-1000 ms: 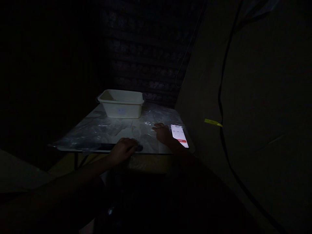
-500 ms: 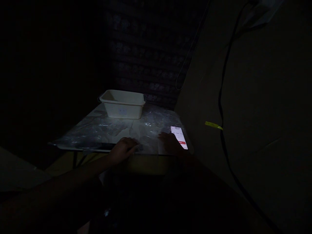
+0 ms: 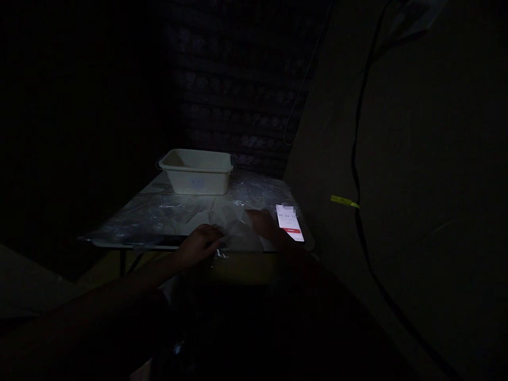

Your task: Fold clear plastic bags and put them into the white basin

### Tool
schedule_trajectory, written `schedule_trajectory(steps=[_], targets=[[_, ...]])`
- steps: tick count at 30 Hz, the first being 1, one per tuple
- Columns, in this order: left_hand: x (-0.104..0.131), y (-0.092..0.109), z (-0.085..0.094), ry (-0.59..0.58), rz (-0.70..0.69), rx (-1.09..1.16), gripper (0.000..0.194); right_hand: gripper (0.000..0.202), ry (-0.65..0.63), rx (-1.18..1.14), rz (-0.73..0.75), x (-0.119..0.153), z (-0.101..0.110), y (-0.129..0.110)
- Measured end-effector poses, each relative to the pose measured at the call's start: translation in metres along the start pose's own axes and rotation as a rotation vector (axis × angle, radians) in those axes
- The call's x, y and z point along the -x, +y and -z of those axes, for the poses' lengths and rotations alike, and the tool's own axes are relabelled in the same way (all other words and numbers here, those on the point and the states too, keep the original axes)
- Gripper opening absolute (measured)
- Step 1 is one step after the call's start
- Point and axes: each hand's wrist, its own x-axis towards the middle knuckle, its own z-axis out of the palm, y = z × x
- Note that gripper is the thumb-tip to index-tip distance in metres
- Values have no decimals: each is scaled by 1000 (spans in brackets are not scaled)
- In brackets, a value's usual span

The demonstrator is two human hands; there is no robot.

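Observation:
The scene is very dark. Near the table's front edge, my left hand (image 3: 201, 244) is closed on a clear plastic bag (image 3: 234, 227). My right hand (image 3: 264, 223) lies over the right side of that bag, its fingers pointing left; the dim light hides whether they grip it. Just right of my right hand, a lit phone (image 3: 291, 230) showing a timer lies on the table. More clear plastic sheets (image 3: 159, 211) spread over the left part of the table.
A white tub (image 3: 198, 182) with side handles stands at the back of the table (image 3: 198, 217). A dark cable (image 3: 354, 159) with a yellow tag (image 3: 344, 201) hangs along the wall at the right.
My right hand has moved left, away from the phone, uncovering more of its screen. The plastic between my hands has shifted and bulges up more. My left hand stays nearly in place.

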Motion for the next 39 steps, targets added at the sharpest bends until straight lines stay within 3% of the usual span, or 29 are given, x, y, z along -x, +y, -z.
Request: schedule_trajectory(steps=[5, 13, 18, 21, 26, 29, 34, 39], targets=[[-1, 0, 2, -4, 6, 28, 29, 54, 62, -13, 17, 7, 3, 5], [-1, -3, 3, 76, 179, 112, 31, 46, 101, -103, 233, 57, 4, 12], [-2, -2, 4, 62, 247, 169, 33, 60, 155, -169, 291, 64, -5, 1], [-2, 0, 5, 71, 291, 201, 33, 61, 230, -203, 270, 58, -13, -9], [-1, -3, 4, 51, 292, 196, 25, 20, 366, -361, 201, 48, -23, -15], [3, -10, -2, 76, 261, 147, 25, 12, 409, -447, 200, 45, -25, -12], [8, -20, -7, 45, 295, 92, 22, 19, 315, -668, 150, 44, -21, -6], [7, -21, -5, 41, 415, 172, 27, 25, 196, -769, -61, 50, -5, -9]])
